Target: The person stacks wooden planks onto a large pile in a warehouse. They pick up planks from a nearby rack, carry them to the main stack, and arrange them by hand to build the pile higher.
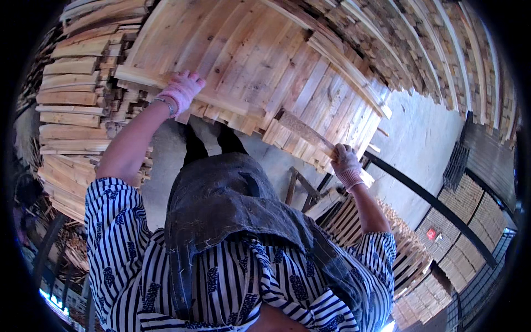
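Observation:
My left hand (185, 92), in a pink knit glove, lies over the near edge of a broad layer of pale wooden boards (232, 50), its fingers stretched out on the wood. At the right, my right hand (347, 165), in a similar glove, is closed around the end of a narrow, rough-faced wooden board (305, 131). That board slants across the near side of the layer, its far end pointing up and left. Whether it rests fully on the boards beneath, I cannot tell. The right fingertips are partly hidden.
Stacked boards (72, 98) rise at the left, and long rows of timber (426, 50) stand at the upper right. Loose strips (348, 72) lie along the layer's far side. A dark metal bar (431, 205) crosses the lower right, near slatted wood (381, 232). Concrete floor (417, 130) shows beyond.

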Available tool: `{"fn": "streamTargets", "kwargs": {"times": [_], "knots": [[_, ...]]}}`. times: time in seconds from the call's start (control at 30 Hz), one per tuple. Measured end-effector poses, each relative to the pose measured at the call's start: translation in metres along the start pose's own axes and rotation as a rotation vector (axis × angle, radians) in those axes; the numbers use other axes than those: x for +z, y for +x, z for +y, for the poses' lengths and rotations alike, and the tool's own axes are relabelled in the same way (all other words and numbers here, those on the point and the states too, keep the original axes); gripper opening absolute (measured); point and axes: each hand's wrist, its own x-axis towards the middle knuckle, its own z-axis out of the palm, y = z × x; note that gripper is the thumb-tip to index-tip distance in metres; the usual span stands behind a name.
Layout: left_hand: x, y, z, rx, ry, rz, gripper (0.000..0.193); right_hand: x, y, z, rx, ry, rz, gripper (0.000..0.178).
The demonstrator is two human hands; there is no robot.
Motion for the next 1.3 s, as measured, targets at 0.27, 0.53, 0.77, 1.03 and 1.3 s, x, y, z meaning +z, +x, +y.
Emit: {"fn": "streamTargets", "kwargs": {"times": [0.27,0.53,0.77,1.03,1.3], "knots": [[-0.003,0.006,-0.001,0.045,0.013,0.07,0.04,0.061,0.04,-0.034,-0.096,0.065,0.027,0.035],[-0.019,0.0,0.002,0.012,-0.017,-0.078,0.062,0.05,0.043,-0.034,0.12,-0.022,-0.053,0.024],[-0.017,0.006,0.004,-0.124,0.007,-0.15,0.064,0.042,0.041,-0.027,0.062,0.039,0.015,0.025],[-0.036,-0.033,-0.001,-0.064,-0.241,0.156,0.079,0.047,0.04,-0.037,-0.098,0.132,0.095,0.027],[0.104,-0.072,0.003,-1.348,-2.004,1.036,0.071,0.032,0.018,-0.059,-0.073,0.16,0.399,0.073]]}}
